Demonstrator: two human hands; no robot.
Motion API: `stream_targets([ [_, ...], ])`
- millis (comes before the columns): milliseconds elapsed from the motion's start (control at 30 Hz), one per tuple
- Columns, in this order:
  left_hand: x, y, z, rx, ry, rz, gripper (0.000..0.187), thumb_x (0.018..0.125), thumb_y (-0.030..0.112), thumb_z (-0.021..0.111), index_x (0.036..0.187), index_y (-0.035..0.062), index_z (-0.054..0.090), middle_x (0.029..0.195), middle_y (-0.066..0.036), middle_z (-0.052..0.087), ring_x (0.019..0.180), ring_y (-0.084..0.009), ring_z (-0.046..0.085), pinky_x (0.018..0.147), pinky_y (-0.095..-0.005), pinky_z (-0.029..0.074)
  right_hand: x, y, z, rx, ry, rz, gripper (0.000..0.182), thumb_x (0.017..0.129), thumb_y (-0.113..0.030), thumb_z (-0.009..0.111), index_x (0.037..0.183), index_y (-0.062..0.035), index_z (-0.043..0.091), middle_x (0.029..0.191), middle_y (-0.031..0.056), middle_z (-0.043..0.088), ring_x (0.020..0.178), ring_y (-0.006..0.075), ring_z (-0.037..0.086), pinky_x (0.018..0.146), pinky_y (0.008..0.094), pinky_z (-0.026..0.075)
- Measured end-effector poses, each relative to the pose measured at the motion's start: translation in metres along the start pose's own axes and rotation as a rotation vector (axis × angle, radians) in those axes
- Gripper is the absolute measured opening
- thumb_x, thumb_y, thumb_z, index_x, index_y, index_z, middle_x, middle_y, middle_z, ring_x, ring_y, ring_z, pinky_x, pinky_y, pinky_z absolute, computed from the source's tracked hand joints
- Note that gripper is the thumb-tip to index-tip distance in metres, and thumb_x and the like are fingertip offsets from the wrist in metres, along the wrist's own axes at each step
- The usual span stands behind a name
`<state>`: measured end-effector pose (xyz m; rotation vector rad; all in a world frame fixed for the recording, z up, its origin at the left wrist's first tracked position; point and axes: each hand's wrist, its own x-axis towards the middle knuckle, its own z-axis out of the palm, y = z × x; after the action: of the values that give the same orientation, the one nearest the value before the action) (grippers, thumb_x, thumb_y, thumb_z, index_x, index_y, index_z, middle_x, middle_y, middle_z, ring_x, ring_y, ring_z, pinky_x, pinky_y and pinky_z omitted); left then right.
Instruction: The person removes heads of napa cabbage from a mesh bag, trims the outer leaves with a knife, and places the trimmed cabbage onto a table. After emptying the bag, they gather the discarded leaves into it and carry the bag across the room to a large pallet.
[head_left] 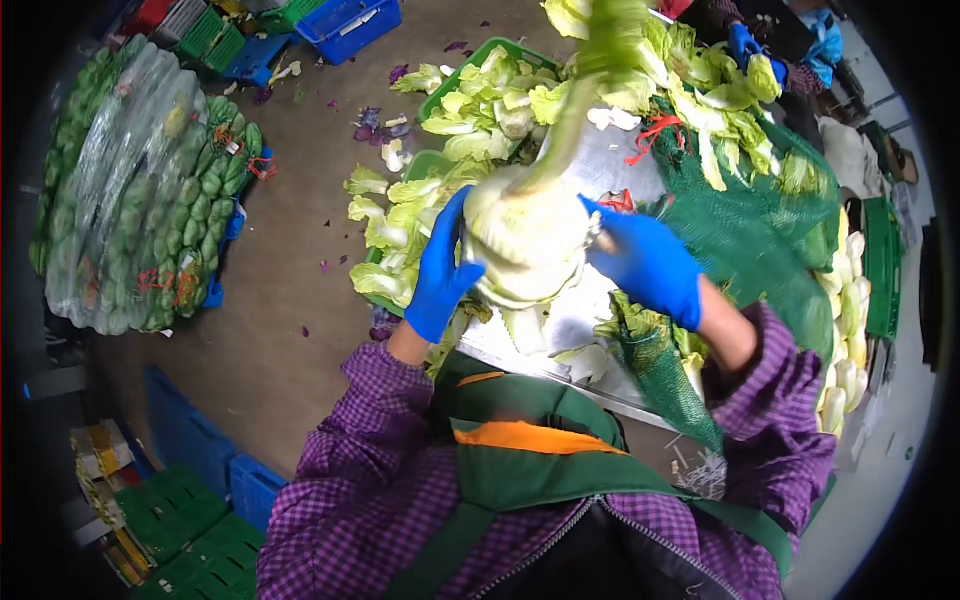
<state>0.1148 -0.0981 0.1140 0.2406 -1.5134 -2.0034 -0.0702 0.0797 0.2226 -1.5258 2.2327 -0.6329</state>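
Observation:
A pale, round Chinese cabbage (520,240) is held up over the metal table (570,345). My left hand (442,270), in a blue glove, grips its left side with the thumb toward me. My right hand (645,260), gloved the same way, is closed against the right side, its fingertips partly hidden and blurred. From the cabbage's top a long leaf (572,125) stretches upward, its green end smeared by motion. Loose trimmings lie on the table below. Green netting (730,230) is heaped on the right, beside my right hand.
Green crates (432,165) full of leaves stand left of the table. Bagged green vegetables (140,190) are stacked farther left. Whole Chinese cabbages (848,330) are piled at the right. A co-worker's gloved hand (743,45) is at the far right. Leaf scraps (375,128) litter the floor.

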Motion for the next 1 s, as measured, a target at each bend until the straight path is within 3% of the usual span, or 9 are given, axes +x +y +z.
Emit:
stream_targets([
  [33, 0.003, 0.000, 0.007, 0.161, 0.011, -0.062, 0.082, 0.081, 0.032, 0.070, 0.141, -0.0015, 0.025, 0.140, -0.018, 0.036, 0.129, -0.0278, 0.037, 0.109, -0.0387, 0.027, 0.001, 0.003, 0.008, 0.040, -0.144, 0.123, 0.049, 0.080, -0.016, 0.059, 0.128, -0.0137, 0.050, 0.078, 0.0194, 0.062, 0.070, 0.0297, 0.063, 0.066, 0.0382, 0.049],
  [67, 0.004, -0.011, 0.011, 0.115, 0.067, -0.207, 0.087, 0.079, 0.031, 0.073, 0.143, -0.0003, 0.023, 0.140, -0.019, 0.035, 0.130, -0.0292, 0.035, 0.109, -0.0390, 0.027, 0.002, 0.006, 0.020, 0.251, -0.083, 0.084, 0.043, 0.079, -0.014, 0.062, 0.120, -0.0095, 0.054, 0.070, 0.0136, 0.060, 0.059, 0.0221, 0.061, 0.058, 0.0348, 0.051],
  [167, -0.009, -0.031, 0.021, 0.580, 0.020, -0.099, 0.097, 0.073, 0.029, 0.078, 0.144, 0.0022, 0.018, 0.142, -0.019, 0.028, 0.132, -0.0314, 0.029, 0.109, -0.0397, 0.025, 0.020, 0.024, 0.001, 0.588, -0.368, 0.491, 0.029, 0.080, -0.021, 0.069, 0.101, -0.0040, 0.061, 0.061, 0.0036, 0.053, 0.043, 0.0089, 0.049, 0.036, 0.0248, 0.044],
  [433, -0.007, -0.028, 0.033, 0.554, -0.057, -0.086, 0.090, 0.076, 0.018, 0.073, 0.145, 0.0031, 0.018, 0.147, -0.012, 0.027, 0.135, -0.0244, 0.026, 0.111, -0.0360, 0.022, 0.077, 0.077, 0.012, 0.496, -0.371, 0.430, 0.033, 0.081, -0.026, 0.068, 0.101, -0.0006, 0.062, 0.070, 0.0043, 0.067, 0.044, 0.0093, 0.052, 0.037, 0.0245, 0.044],
  [600, 0.000, -0.030, 0.021, 0.443, 0.040, -0.043, 0.079, 0.080, 0.013, 0.068, 0.144, 0.0033, 0.023, 0.147, -0.011, 0.027, 0.136, -0.0219, 0.026, 0.111, -0.0346, 0.022, 0.114, 0.108, 0.088, -0.186, -0.002, 0.064, 0.044, 0.079, -0.039, 0.065, 0.106, -0.0050, 0.060, 0.098, 0.0128, 0.066, 0.069, 0.0223, 0.067, 0.050, 0.0339, 0.052],
  [633, 0.002, -0.026, 0.020, 0.342, 0.078, -0.084, 0.077, 0.080, 0.013, 0.067, 0.144, 0.0032, 0.024, 0.147, -0.011, 0.029, 0.135, -0.0218, 0.026, 0.111, -0.0345, 0.022, 0.111, 0.077, 0.061, 0.017, -0.239, 0.303, 0.047, 0.079, -0.046, 0.065, 0.098, -0.0034, 0.062, 0.087, 0.0141, 0.067, 0.059, 0.0193, 0.063, 0.046, 0.0310, 0.049],
  [767, 0.009, -0.023, 0.015, 0.325, 0.143, -0.112, 0.071, 0.081, 0.015, 0.065, 0.142, 0.0031, 0.030, 0.144, -0.011, 0.032, 0.133, -0.0216, 0.029, 0.110, -0.0344, 0.024, 0.100, 0.052, 0.019, 0.622, -0.515, 0.579, 0.048, 0.076, -0.049, 0.069, 0.088, -0.0028, 0.062, 0.070, 0.0105, 0.063, 0.049, 0.0137, 0.055, 0.042, 0.0269, 0.045],
  [867, 0.013, -0.015, 0.020, 0.317, 0.129, -0.125, 0.068, 0.082, 0.016, 0.064, 0.140, 0.0027, 0.033, 0.143, -0.011, 0.034, 0.133, -0.0219, 0.030, 0.109, -0.0346, 0.025, 0.073, 0.031, 0.023, 0.583, -0.340, 0.394, 0.044, 0.076, -0.040, 0.074, 0.098, -0.0038, 0.064, 0.063, -0.0014, 0.052, 0.045, 0.0055, 0.045, 0.040, 0.0219, 0.038],
  [1000, 0.012, -0.007, 0.004, 0.380, 0.002, -0.144, 0.064, 0.081, 0.005, 0.065, 0.138, 0.0025, 0.036, 0.140, -0.011, 0.039, 0.131, -0.0214, 0.034, 0.110, -0.0340, 0.025, 0.070, 0.064, 0.030, 0.768, -0.169, 0.486, 0.043, 0.078, -0.037, 0.073, 0.104, -0.0028, 0.064, 0.066, -0.0003, 0.056, 0.046, 0.0062, 0.047, 0.040, 0.0228, 0.041],
])
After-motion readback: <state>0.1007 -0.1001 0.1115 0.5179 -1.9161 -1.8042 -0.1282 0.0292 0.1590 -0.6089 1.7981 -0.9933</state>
